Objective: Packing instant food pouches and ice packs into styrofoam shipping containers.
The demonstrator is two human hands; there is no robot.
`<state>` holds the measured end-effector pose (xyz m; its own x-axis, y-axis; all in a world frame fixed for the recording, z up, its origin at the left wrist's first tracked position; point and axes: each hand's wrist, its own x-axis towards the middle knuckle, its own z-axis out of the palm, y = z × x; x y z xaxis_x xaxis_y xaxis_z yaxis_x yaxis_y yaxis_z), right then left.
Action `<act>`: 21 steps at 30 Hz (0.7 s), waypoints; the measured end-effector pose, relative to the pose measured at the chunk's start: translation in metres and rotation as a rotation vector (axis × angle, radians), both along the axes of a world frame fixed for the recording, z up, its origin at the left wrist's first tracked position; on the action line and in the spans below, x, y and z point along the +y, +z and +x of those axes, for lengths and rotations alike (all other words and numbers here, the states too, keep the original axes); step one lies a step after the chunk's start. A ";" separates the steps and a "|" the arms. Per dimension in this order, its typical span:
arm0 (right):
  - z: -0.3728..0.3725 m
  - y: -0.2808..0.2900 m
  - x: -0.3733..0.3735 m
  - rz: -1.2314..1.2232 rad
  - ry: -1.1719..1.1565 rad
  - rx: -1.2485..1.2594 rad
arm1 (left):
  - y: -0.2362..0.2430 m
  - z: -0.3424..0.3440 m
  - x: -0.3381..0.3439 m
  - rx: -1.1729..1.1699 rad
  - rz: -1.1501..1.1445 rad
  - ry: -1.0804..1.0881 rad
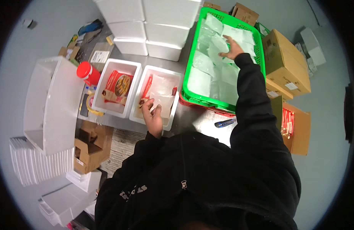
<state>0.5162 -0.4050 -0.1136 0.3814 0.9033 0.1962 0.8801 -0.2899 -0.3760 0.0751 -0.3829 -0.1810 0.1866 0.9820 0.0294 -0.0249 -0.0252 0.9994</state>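
Right hand (pixel 233 49) spread flat on white packs (pixel 207 61), far in green crate (pixel 192 53); left hand (pixel 152 117) gripping clear bag (pixel 161 96) in near white box (pixel 177 82).

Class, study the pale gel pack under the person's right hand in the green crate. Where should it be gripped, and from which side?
Probably from above, pinching the near free edge of the gel pack. It lies flat among overlapping packs in the green crate, so its sides are hemmed in. The right hand already rests on it, palm down.
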 end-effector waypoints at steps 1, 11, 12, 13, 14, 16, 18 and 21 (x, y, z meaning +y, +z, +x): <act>0.014 -0.023 0.000 0.017 0.033 0.135 | 0.011 0.008 0.002 0.042 0.065 -0.097; 0.077 -0.063 0.038 -0.157 -0.117 0.384 | 0.099 0.129 -0.007 0.339 0.767 -0.577; 0.084 -0.070 0.039 -0.146 -0.121 0.393 | 0.099 0.141 -0.009 0.347 0.776 -0.585; 0.089 -0.077 0.043 -0.184 -0.075 0.380 | 0.098 0.153 -0.011 0.369 0.827 -0.578; 0.090 -0.080 0.047 -0.223 -0.022 0.361 | 0.096 0.164 -0.012 0.389 0.877 -0.564; 0.097 -0.082 0.050 -0.186 -0.034 0.430 | 0.087 0.179 -0.014 0.375 0.890 -0.562; 0.095 -0.074 0.053 -0.187 0.020 0.565 | 0.083 0.184 -0.023 0.420 0.772 -0.553; 0.085 -0.064 0.055 -0.192 0.055 0.604 | 0.062 0.183 -0.039 0.338 0.711 -0.567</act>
<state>0.6008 -0.3500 -0.1779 0.3261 0.9225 -0.2067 0.5446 -0.3621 -0.7565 0.2578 -0.4218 -0.1188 0.7347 0.5170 0.4393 0.0663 -0.6992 0.7119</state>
